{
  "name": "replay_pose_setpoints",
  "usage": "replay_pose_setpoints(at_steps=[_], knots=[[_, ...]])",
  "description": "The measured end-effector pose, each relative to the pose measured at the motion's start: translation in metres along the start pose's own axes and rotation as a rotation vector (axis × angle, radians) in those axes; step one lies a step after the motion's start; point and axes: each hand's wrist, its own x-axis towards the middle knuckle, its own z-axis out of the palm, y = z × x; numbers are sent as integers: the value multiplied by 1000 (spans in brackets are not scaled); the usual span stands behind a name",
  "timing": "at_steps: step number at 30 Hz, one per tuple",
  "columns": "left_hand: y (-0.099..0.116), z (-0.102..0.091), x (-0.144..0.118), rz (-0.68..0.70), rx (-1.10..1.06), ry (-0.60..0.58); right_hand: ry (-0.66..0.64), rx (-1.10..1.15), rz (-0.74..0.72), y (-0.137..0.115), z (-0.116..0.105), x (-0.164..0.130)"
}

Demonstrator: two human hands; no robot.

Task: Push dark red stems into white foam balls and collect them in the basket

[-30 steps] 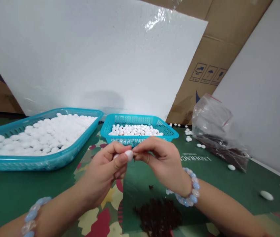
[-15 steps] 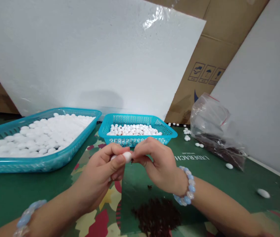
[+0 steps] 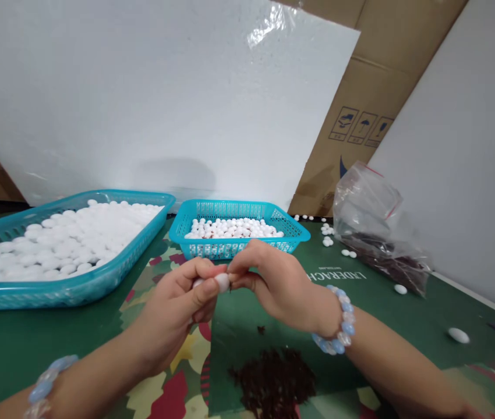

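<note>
White foam board point(image 3: 164, 99) fills the upper left and centre of the frame, leaning against brown cardboard point(image 3: 361, 116) at upper right. Green mat point(image 3: 20, 343) covers the lower half, with patterned patches near bottom centre.

Large blue tray point(image 3: 77, 288) at left centre, heaped with white beads; its near rim runs to the left frame edge. Small blue basket point(image 3: 291, 230) just right of it at centre, part-filled with white beads, a narrow gap between the 2. Clear plastic bag point(image 3: 370, 209) at right centre holds dark pieces along its lower side; loose white beads lie scattered on the mat around it. Dark crumb pile point(image 3: 273, 381) at bottom centre, below the hands.

Open mat lies at lower left under the tray rim, and at right between bag and lower frame edge.

Left hand point(image 3: 173, 314) is curled, pinching 1 white bead point(image 3: 222, 282) at centre frame, just in front of the basket. Right hand point(image 3: 278, 282) has its fingertips closed against that bead's right end. Both wrists carry bead bracelets.
</note>
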Motion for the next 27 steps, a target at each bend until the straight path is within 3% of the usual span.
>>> replay_pose_setpoints(at_steps=[8, 17, 22, 27], knots=[[-6, 1, -1, -51, -21, -33, -84, -37, -73, 2, -2, 2], [-9, 2, -4, 20, -115, 19, -71, -103, -88, -3, 4, 0], [-9, 5, -2, 69, -92, 117, -95, -65, -16, -2, 5, -1], [-9, 4, 2, 61, -87, 191, 20, 31, 136, 0, 7, 1]])
